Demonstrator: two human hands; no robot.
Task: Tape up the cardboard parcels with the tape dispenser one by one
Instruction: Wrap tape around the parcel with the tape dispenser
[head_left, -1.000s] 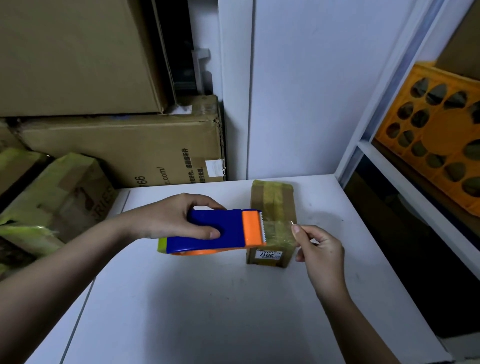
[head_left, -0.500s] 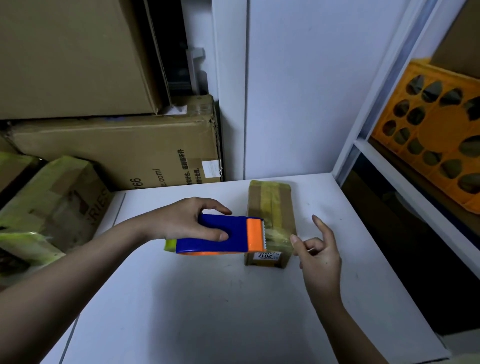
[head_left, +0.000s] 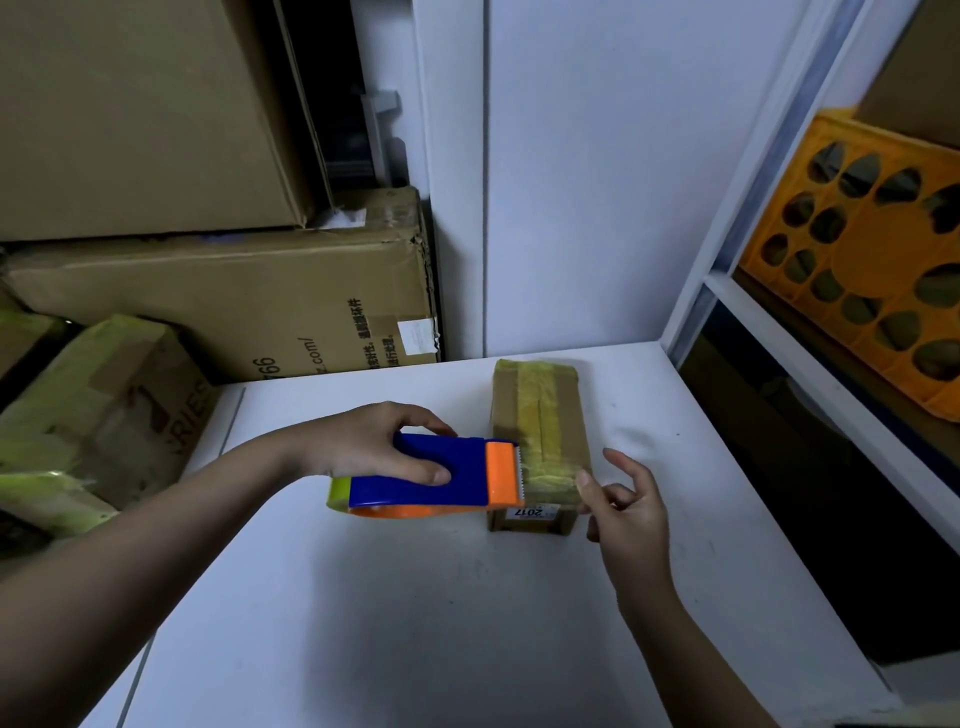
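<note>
Left fingers (head_left: 415, 470): your left hand (head_left: 363, 447) grips the blue and orange tape dispenser (head_left: 431, 478), thumb on its near side
Right fingers (head_left: 584, 480): your right hand (head_left: 631, 512) is loosely spread, holding nothing, thumb tip touching the parcel's near right corner
Dispenser: orange toothed end at the parcel's left edge
Parcel (head_left: 537, 431): small, taped lengthways, lying on the white counter (head_left: 415, 597)
Around: big cardboard boxes (head_left: 234, 301) stacked at left; orange crate (head_left: 872, 270) on the shelf at right

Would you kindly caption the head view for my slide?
Left hand grips tape dispenser beside taped parcel; right hand touches its near corner.
</note>
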